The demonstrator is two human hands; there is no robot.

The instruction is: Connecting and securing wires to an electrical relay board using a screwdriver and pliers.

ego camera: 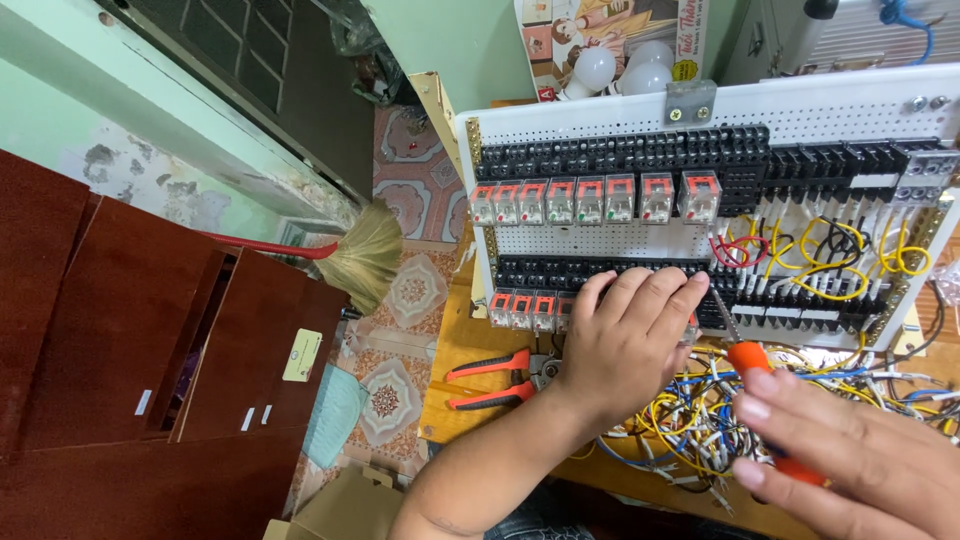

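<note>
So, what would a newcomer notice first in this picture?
The white perforated control panel at upper right, with its row of clear relays with orange tops. In front of it, the left hand rests on the lower relay row, and the right hand holds an orange screwdriver above a tangle of yellow and blue wires.

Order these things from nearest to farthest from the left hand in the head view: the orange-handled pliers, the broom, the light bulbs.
From the left hand, which rests on the lower row of relays:
1. The orange-handled pliers, lying on the bench just left of the hand's wrist.
2. The broom, farther left, over the tiled floor.
3. The light bulbs, at the top, above the white panel.
</note>
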